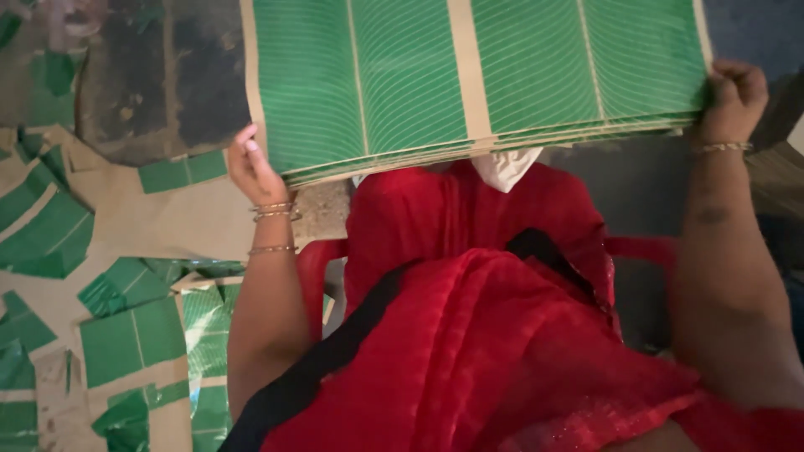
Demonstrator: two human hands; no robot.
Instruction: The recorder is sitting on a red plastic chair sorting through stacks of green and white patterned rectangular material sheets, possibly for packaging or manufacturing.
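Holding a stack of green printed sheets by its two short ends, the person keeps it roughly level above the lap, out in front of the body. Each sheet is brown paper carrying green leaf-pattern panels with fine pale veins, separated by bare brown strips. The edges nearest the camera are slightly fanned, so the layers show; support at both ends appears to be what keeps a wide, limp stack from sagging or sliding apart.

Left hand: set against the left end of the stack, fingers up along the edge and the thumb side under it. Grip closed on the stack, though more of a brace than a clench. Thin bangles sit at the wrist.

Right hand: fingers curled over the right corner, grip closed firmly on the stack. A bracelet is at the wrist.

Below the stack lies red clothing with a black band; a scrap of white material shows just beneath the stack's near edge.

On the floor to the left, loose offcuts of the same green paper lie scattered and overlapping, well apart from the held stack.
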